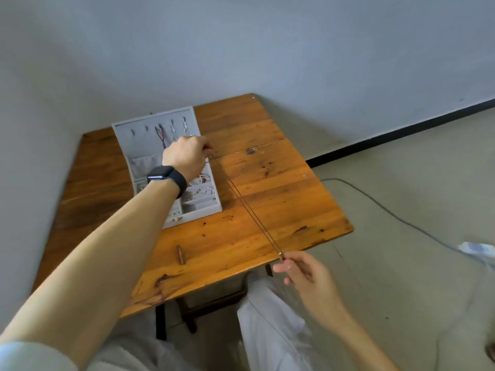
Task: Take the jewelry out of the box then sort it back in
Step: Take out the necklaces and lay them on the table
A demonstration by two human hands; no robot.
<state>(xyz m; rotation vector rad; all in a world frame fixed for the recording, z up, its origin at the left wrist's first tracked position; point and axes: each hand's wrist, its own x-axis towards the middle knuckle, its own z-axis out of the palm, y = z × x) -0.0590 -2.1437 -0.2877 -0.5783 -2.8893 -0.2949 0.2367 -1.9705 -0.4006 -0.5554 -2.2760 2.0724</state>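
A grey jewelry box (214,202) lies open on the wooden table (281,188), its lid (128,135) propped against the wall with several necklaces hanging on hooks. A thin gold necklace chain (246,207) is stretched taut across the table. My left hand (184,156), a dark watch on its wrist, pinches one end near the lid's right edge. My right hand (302,271) pinches the other end just past the table's front edge. The box tray holds several small jewelry pieces (201,191) in compartments, partly hidden by my left arm.
The table stands in a corner, walls at the left and behind. A grey cable (375,202) runs over the floor at the right to a white power strip (476,249). My legs in light trousers (267,330) are below the table's front edge.
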